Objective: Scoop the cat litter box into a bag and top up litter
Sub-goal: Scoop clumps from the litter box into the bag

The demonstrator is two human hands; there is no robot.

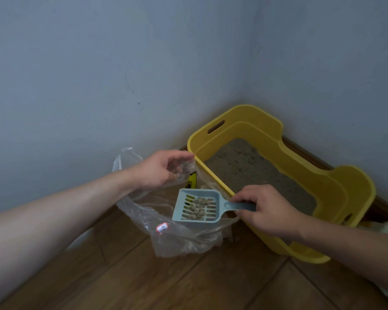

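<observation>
Right hand (267, 211) holds loaded scoop (197, 205) over bag (177, 238) beside litter box (323, 189).

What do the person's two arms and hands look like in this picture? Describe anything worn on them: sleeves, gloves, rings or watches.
Both arms are bare from the picture's edge to the fingertips, with no sleeve in view. The left hand and right hand wear no gloves. No watch, bracelet or ring shows on either wrist or on the visible fingers. Fingernails are too small to judge.

Dim, even, bluish light with faint, soft shadows. Wide-angle bending stretches the edges, slight softness throughout, no glare near the fingers.
</observation>
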